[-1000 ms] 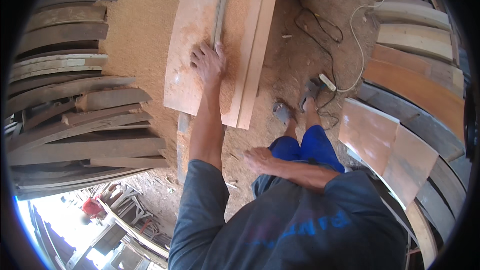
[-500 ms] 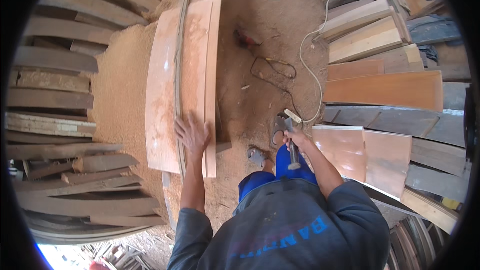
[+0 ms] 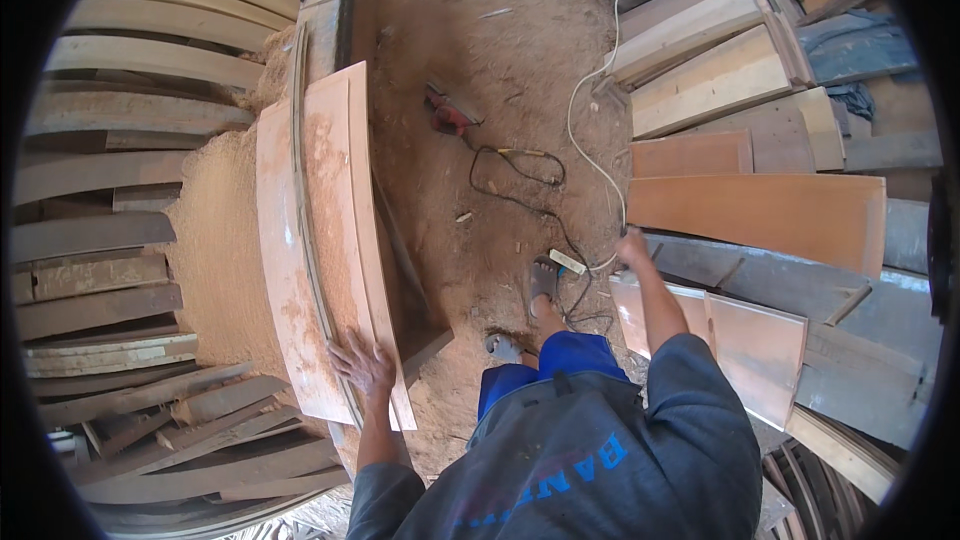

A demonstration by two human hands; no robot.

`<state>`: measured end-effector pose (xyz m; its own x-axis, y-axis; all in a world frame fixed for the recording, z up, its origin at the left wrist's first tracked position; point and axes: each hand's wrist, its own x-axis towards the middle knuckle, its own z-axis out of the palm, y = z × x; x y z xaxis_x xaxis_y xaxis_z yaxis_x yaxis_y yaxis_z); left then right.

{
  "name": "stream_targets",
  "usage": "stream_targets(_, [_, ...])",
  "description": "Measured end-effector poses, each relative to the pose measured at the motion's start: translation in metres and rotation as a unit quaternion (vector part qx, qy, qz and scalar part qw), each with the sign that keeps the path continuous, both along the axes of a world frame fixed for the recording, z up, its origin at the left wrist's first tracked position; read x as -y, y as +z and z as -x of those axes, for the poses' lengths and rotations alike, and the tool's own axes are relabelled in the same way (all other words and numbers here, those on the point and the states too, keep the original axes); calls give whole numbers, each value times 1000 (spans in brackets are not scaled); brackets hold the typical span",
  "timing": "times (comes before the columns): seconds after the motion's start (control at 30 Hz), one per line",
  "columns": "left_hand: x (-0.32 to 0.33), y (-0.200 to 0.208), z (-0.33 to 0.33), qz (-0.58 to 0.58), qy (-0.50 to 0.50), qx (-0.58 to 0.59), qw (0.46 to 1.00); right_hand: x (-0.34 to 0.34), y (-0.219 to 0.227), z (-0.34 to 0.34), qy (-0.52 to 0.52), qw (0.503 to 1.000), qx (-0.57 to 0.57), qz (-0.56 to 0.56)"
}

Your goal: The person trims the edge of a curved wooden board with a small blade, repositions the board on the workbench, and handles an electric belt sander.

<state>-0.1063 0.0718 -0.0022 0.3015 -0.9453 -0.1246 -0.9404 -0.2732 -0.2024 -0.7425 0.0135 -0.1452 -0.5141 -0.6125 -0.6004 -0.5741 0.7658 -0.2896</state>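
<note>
Left hand: spread open on the panel
Right hand: curled, right of centre; whether anything is gripped cannot be told
Panel: seen left of centre, a wood strip laid lengthwise along it
Red power tool: seen on the ground, upper centre

What the right hand grips is too small to tell. The left hand hides part of the wooden strip. The red tool is too small to identify. The top edge cuts off the white cord, the lower edge the shirt.
</note>
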Motion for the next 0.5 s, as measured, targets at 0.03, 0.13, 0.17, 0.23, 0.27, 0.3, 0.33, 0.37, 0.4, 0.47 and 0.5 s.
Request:
stream_targets(0.03, [10,0,7,-11,-4,-11,1000,12,-1,32,25,999,-44,1])
stream_targets(0.13, [1,16,2,-68,51,-6,996,71,61,24,-36,985,-158,64])
stream_targets(0.17, [-2,16,-1,-77,50,-8,996,83,68,32,-31,978,-179,100])
stream_targets(0.23, [9,18,1,-75,56,-7,996,101,69,48,-23,969,-195,148])
stream_targets(0.27, [16,19,6,-107,73,-29,991,93,51,60,10,981,-116,156])
stream_targets(0.3, [20,24,12,-141,94,-50,984,84,39,64,48,985,-33,160])
stream_targets(0.33, [20,32,18,-147,112,-74,980,76,37,51,60,989,-4,135])
stream_targets(0.37, [19,36,18,-142,108,-70,981,66,34,34,73,991,24,111])
stream_targets(0.4, [20,36,21,-138,99,-71,983,49,24,18,66,992,17,107])
stream_targets(0.47, [43,41,39,-116,99,-90,984,0,-20,21,163,985,38,39])
stream_targets(0.5, [50,42,44,-75,109,-112,985,-14,-30,5,173,982,80,-7])
